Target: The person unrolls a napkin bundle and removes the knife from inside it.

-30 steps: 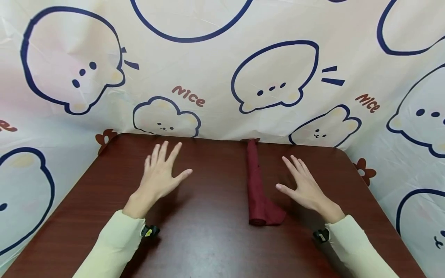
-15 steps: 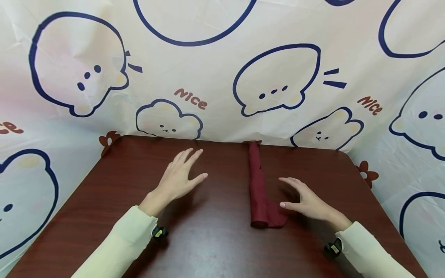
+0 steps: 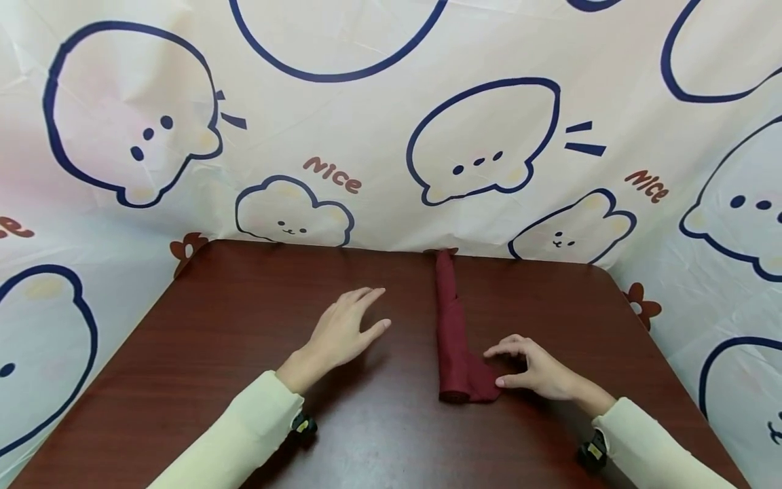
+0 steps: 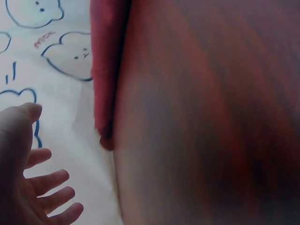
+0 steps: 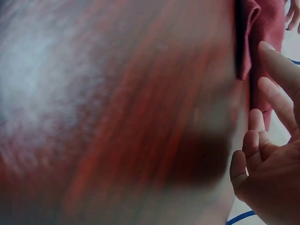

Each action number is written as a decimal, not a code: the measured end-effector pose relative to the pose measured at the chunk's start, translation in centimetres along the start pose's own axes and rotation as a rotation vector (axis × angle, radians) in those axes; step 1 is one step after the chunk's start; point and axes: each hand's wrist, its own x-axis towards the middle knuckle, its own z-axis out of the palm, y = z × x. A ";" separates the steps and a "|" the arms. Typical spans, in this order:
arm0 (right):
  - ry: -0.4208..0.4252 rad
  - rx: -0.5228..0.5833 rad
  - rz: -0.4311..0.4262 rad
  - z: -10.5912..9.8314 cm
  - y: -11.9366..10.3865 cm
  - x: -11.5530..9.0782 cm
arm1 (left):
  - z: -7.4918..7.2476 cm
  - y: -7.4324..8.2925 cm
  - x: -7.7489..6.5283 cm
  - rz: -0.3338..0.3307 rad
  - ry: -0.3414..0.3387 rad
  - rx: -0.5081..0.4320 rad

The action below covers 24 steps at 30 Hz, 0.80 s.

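A dark red cloth [image 3: 452,339], rolled into a long tube, lies on the brown table, pointing away from me. At its near end a loose flap [image 3: 482,380] spreads out to the right. My right hand [image 3: 544,370] is at that flap, thumb and fingers apart; whether the thumb tip touches the edge I cannot tell. Left of the roll, my left hand [image 3: 342,333] hovers above the table with fingers extended and nothing in it. The left wrist view shows the left hand [image 4: 33,173] apart from the cloth [image 4: 105,61]. In the right wrist view, fingertips overlap the cloth [image 5: 272,28].
The dark brown wooden table [image 3: 244,305] reaches back to a pale curtain [image 3: 379,122] printed with cartoon bears and clouds. That curtain also hangs along both sides. The roll's far end lies close to the table's back edge.
Both hands have come down and nearer the cloth: the left moved right, the right moved toward the near flap with its fingers bending. The cloth lies as before.
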 end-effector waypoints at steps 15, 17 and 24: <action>-0.029 -0.087 0.014 0.0 0.5 0.6 | 3.3 3.3 0.2 0.056 -0.112 -0.092; -0.031 -0.078 -0.023 0.1 0.6 0.8 | 3.5 3.6 0.3 0.061 -0.123 -0.106; -0.046 -0.053 -0.064 0.3 1.0 0.5 | 4.4 6.0 0.6 0.084 -0.137 -0.142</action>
